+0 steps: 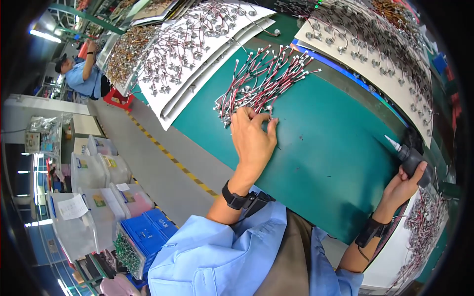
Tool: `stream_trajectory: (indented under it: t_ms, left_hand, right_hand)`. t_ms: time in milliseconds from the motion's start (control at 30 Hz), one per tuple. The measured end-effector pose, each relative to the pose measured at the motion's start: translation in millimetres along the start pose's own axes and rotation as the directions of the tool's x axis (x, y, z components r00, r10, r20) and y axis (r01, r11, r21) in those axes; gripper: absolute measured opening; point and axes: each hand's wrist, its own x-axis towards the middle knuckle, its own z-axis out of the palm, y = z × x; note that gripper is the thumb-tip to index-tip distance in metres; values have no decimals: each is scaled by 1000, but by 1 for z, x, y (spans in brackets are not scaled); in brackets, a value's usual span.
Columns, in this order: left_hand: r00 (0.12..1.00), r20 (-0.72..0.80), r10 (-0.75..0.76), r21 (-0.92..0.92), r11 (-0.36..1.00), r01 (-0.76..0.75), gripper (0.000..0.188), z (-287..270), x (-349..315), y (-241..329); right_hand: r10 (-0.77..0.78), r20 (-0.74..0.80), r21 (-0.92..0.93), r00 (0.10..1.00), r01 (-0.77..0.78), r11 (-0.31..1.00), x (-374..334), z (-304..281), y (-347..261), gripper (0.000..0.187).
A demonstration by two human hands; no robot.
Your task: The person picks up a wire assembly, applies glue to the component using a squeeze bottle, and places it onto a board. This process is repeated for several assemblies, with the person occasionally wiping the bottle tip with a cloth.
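Note:
On the green mat point(316, 172) lies a pile of short red, black and white wire leads point(276, 81), with small white connectors at their far ends and small round metal parts at the near ends. My left hand point(253, 140) reaches to the near end of this pile. Its fingers are curled and drawn together among the metal parts; whatever is between the fingertips is hidden. Over at the right edge of the mat, my right hand point(402, 185) is wrapped round a black squeeze bottle point(414, 160). The bottle's pale pointed nozzle tilts up and to the left.
White sheets point(170, 93) carrying rows of wired parts lie at the far left, and a beige board point(375, 64) with more stands far right. More leads point(424, 227) rest beside my right forearm. Plastic bins point(94, 207) and a blue crate point(148, 232) stand left; another person point(84, 76) works beyond.

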Motion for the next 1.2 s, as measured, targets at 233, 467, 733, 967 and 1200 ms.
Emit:
stream_trajectory:
  t_ms: [233, 467, 733, 967, 1200]
  left_hand:
    - [979, 96, -178, -755, 628, 189, 15, -28, 31, 27]
    - [929, 365, 66, -916, 205, 345, 15, -35, 37, 79]
    - [738, 651, 178, -756, 242, 609, 18, 33, -11, 91]
    - [754, 629, 188, -773, 249, 583, 16, 39, -17, 94]
    - [748, 638, 184, -769, 199, 607, 16, 37, -17, 98]
  right_hand:
    - [5, 30, 64, 1000, -7, 998, 3, -4, -7, 26]
    - [-10, 24, 103, 1000, 8, 995, -6, 3, -13, 24]
    - [-64, 241, 65, 968, 50, 997, -25, -1, -11, 45]
    - [-203, 264, -34, 943, 219, 975, -43, 6, -7, 62]
    - [-186, 331, -64, 925, 218, 974, -50, 5, 0, 69]
